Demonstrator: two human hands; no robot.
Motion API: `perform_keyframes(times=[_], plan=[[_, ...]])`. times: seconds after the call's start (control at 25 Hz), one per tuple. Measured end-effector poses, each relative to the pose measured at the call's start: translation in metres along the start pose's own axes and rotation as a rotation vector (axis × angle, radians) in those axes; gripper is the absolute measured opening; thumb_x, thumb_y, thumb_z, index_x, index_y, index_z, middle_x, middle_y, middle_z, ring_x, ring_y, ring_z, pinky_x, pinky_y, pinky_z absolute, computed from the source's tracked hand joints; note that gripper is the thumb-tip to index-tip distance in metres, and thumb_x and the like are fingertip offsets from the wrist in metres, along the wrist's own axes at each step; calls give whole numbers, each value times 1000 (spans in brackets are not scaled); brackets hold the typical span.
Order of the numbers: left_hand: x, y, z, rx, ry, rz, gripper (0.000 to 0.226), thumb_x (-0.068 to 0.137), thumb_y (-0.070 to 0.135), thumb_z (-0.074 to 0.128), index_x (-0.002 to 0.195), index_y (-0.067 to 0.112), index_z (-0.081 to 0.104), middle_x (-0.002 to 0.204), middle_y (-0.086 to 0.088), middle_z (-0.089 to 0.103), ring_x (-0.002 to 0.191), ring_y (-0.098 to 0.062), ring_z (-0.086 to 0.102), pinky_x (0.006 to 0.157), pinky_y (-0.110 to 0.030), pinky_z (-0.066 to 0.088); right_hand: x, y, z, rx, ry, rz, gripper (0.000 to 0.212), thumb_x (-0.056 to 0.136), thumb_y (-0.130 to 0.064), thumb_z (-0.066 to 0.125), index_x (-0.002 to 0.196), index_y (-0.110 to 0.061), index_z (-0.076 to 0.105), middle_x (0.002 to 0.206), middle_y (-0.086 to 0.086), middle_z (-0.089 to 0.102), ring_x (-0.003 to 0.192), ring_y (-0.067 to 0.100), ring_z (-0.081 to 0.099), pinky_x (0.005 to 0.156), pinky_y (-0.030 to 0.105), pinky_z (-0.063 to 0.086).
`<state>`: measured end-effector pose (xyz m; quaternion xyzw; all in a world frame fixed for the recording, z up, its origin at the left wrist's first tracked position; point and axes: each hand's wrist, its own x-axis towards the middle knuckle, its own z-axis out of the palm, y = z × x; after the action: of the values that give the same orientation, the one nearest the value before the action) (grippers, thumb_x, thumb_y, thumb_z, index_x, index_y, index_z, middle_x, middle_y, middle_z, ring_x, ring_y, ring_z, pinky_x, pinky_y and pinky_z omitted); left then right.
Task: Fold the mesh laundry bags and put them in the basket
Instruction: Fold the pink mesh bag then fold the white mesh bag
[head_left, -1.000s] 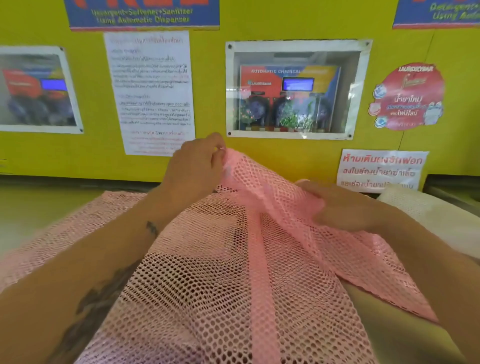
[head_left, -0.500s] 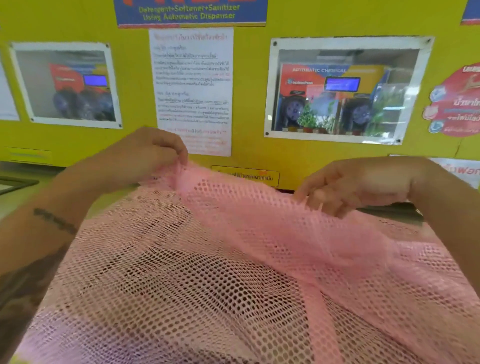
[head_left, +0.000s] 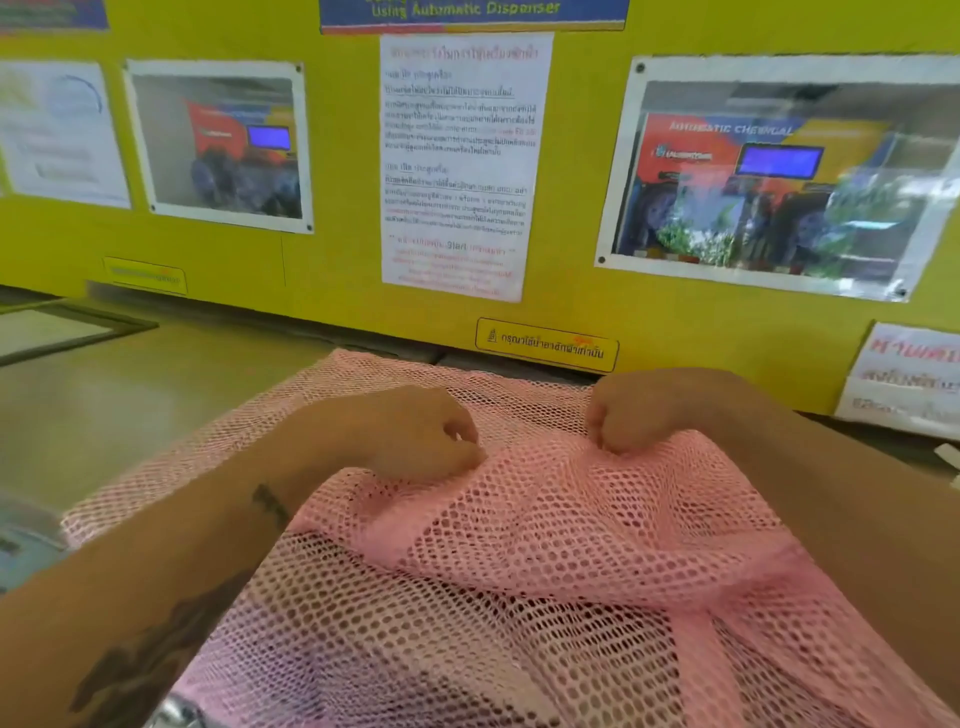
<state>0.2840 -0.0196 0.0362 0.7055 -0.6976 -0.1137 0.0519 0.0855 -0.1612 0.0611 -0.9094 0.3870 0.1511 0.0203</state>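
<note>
Head view: I read a fold in hand, left hand (head_left: 410, 436) and right hand (head_left: 641, 410) both pinched shut on the pink mesh bag (head_left: 545, 561) at frame centre. It spreads over the counter (head_left: 130, 395) below the yellow wall (head_left: 332, 260). Next, I judge, the pinched edge needs laying flat; no basket visible.
</note>
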Motion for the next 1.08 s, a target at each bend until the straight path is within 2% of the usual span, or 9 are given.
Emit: perform_keyframes(times=[0.08, 0.24, 0.36, 0.44, 0.52, 0.64, 0.84, 1.0, 1.08], plan=[[6, 4, 6, 3, -20, 25, 50, 89, 58, 41, 121, 30, 65, 125, 12, 64, 109, -10, 58, 102, -39, 45, -2, 2, -5, 23, 105, -29, 25, 87, -11, 49, 95, -13, 73, 89, -7, 65, 90, 16, 61, 72, 29, 51], [10, 17, 5, -157, -30, 58, 52, 88, 58, 46, 134, 36, 53, 130, 20, 56, 120, -8, 53, 105, -35, 39, -15, -7, -18, 408, 830, -177, 17, 91, -14, 51, 83, -24, 62, 83, -5, 65, 81, 20, 63, 66, 35, 50], [12, 20, 4, -294, 119, 66, 51, 88, 37, 61, 137, 33, 49, 111, 13, 63, 95, -7, 60, 83, -26, 44, -47, -9, -30, 453, 572, -278, 16, 90, -13, 57, 88, -23, 69, 86, -1, 70, 74, 14, 65, 70, 37, 53], [15, 15, 2, -354, 234, 95, 22, 89, 21, 60, 107, 29, 69, 86, 1, 71, 63, -11, 60, 65, -26, 49, -69, -7, -33, 426, 219, -233, 25, 89, -9, 56, 98, -24, 73, 95, -4, 72, 77, 10, 68, 75, 33, 55], [13, 12, -2, -415, 322, 111, 30, 90, 12, 54, 80, 34, 72, 67, 3, 67, 46, -10, 47, 52, -24, 40, -68, -2, -28, 333, 162, -143, 42, 88, 0, 49, 116, -25, 68, 110, -4, 69, 89, 10, 69, 82, 32, 54], [8, 11, -11, -516, 423, 133, 35, 92, 10, 53, 70, 30, 71, 51, 12, 56, 44, -7, 41, 49, -24, 34, -42, 1, -13, 205, 211, -93, 49, 89, -4, 49, 131, -29, 56, 126, -3, 60, 111, 16, 59, 92, 36, 50], [-11, 1, -30, -605, 531, 171, 28, 92, 6, 54, 81, 21, 75, 71, -12, 66, 58, -16, 53, 58, -28, 37, 2, -7, -16, 296, 388, -171, 34, 85, -5, 57, 59, -23, 43, 64, -7, 45, 61, 13, 40, 56, 30, 30], [-28, -28, -45, -636, 631, 78, 32, 91, 9, 54, 96, 34, 74, 92, 1, 76, 78, -31, 70, 69, -33, 48, 23, -37, -55, 394, 1023, -191, 24, 80, -2, 54, 71, -23, 48, 65, -10, 45, 63, 16, 42, 54, 32, 33], [-37, -46, -52, -595, 679, -34, 28, 90, 15, 56, 100, 35, 72, 95, -3, 74, 76, -32, 68, 66, -31, 46, 36, -52, -73, 409, 1059, -266, 23, 75, -1, 55, 76, -23, 50, 72, -7, 48, 70, 21, 47, 61, 38, 44]])
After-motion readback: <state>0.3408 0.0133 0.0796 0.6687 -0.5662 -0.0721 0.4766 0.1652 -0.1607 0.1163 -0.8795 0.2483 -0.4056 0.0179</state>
